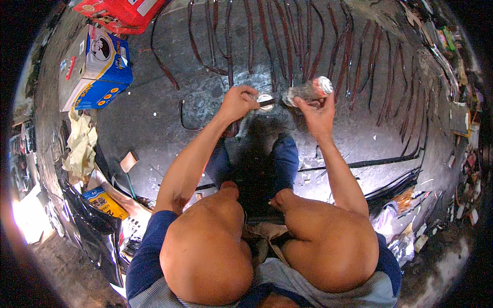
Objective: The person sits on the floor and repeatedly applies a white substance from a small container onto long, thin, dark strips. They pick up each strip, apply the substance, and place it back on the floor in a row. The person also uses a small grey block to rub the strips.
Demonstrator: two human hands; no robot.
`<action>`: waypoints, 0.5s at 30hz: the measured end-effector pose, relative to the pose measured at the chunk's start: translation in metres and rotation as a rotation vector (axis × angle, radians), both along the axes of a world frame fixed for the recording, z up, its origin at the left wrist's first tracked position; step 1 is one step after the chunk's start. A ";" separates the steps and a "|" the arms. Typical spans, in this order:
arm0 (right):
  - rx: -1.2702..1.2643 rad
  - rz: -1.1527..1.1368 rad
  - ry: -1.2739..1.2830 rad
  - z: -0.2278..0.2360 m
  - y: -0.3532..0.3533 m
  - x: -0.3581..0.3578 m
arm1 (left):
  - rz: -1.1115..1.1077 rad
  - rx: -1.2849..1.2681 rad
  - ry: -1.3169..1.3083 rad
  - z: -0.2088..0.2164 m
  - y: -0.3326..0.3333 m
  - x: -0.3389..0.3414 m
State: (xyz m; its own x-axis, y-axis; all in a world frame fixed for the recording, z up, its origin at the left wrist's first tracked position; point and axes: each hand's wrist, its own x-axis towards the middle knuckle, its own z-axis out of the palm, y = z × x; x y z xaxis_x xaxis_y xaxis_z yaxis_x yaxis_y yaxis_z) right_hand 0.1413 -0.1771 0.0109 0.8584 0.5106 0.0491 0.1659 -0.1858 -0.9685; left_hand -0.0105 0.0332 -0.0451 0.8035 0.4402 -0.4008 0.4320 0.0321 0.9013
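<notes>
My left hand (239, 105) is closed in a pinch on the end of a narrow dark strip (267, 102). That end crosses in front of a small white round disc (264, 97); whether they touch, I cannot tell. In my right hand (318, 114), a grimy cylindrical container (308, 91) lies tilted on its side, greyish with a red patch and a pale end at the upper right. The fingers wrap round its lower side. Between the two hands shows a patch of dark work surface with whitish smears.
Several long brown strips (267, 46) lie spread across the dark surface (154, 133) beyond my hands. A blue and white carton (105, 66) and a red package (123, 15) stand at the far left. Crumpled cream paper (80, 138) and a yellow-blue packet (105, 201) lie nearer.
</notes>
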 end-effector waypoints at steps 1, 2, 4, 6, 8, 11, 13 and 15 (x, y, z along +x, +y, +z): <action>-0.035 0.022 -0.008 -0.002 0.004 -0.003 | 0.007 0.006 0.016 -0.011 0.001 0.006; -0.065 0.049 -0.014 -0.006 0.011 -0.006 | 0.019 0.016 0.034 -0.016 0.003 0.009; -0.138 0.139 -0.046 -0.011 0.024 -0.017 | -0.019 0.086 0.030 -0.023 0.006 0.014; -0.270 0.214 -0.059 -0.011 0.035 -0.027 | -0.060 0.144 0.049 -0.024 0.007 0.015; -0.379 0.284 -0.157 -0.013 0.037 -0.032 | -0.117 0.186 0.090 -0.016 0.006 0.016; -0.402 0.356 -0.308 -0.015 0.036 -0.041 | -0.160 0.400 -0.001 0.002 -0.002 0.010; -0.361 0.325 -0.337 -0.024 0.033 -0.041 | -0.149 0.528 -0.313 0.024 -0.015 0.009; -0.309 0.337 -0.295 -0.026 0.032 -0.040 | -0.112 0.539 -0.495 0.047 -0.029 0.007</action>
